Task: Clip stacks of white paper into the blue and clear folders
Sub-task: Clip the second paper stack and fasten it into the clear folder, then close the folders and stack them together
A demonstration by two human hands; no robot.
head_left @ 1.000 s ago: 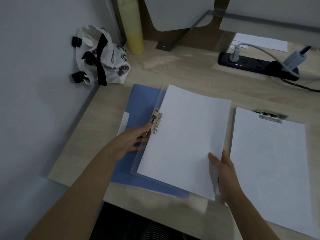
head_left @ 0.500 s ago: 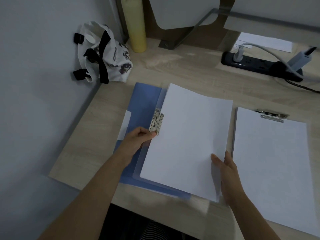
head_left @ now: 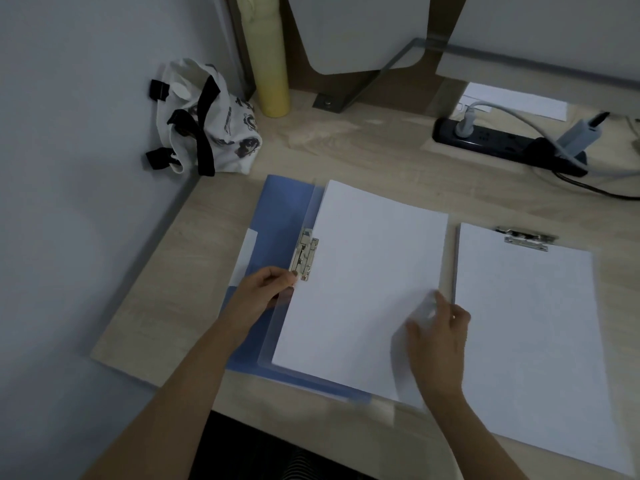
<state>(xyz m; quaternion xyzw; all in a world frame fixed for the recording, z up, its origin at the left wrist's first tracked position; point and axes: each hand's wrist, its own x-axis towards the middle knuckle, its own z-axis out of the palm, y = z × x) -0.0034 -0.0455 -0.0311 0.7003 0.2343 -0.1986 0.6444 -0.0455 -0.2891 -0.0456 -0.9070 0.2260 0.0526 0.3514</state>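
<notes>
A blue folder [head_left: 280,216] lies open on the desk with a clear folder [head_left: 277,336] on top of it. A stack of white paper [head_left: 367,271] rests on the clear folder, its left edge beside the metal clip [head_left: 304,252]. My left hand [head_left: 263,292] pinches the near end of that clip. My right hand [head_left: 438,337] lies on the paper's right edge, fingers spread and blurred. To the right lies a second paper stack [head_left: 533,341] held under a metal clip [head_left: 524,238] at its top.
A white tote bag [head_left: 204,123] sits in the far left corner by the wall. A yellow bottle [head_left: 268,57] stands behind it. A black power strip [head_left: 498,142] with cables lies at the far right. The desk's front edge [head_left: 311,424] runs close to me.
My left hand moved from the clear folder's edge up to the clip and closed on its near end. My right hand shifted from gripping the paper's lower right edge to lying on top.
</notes>
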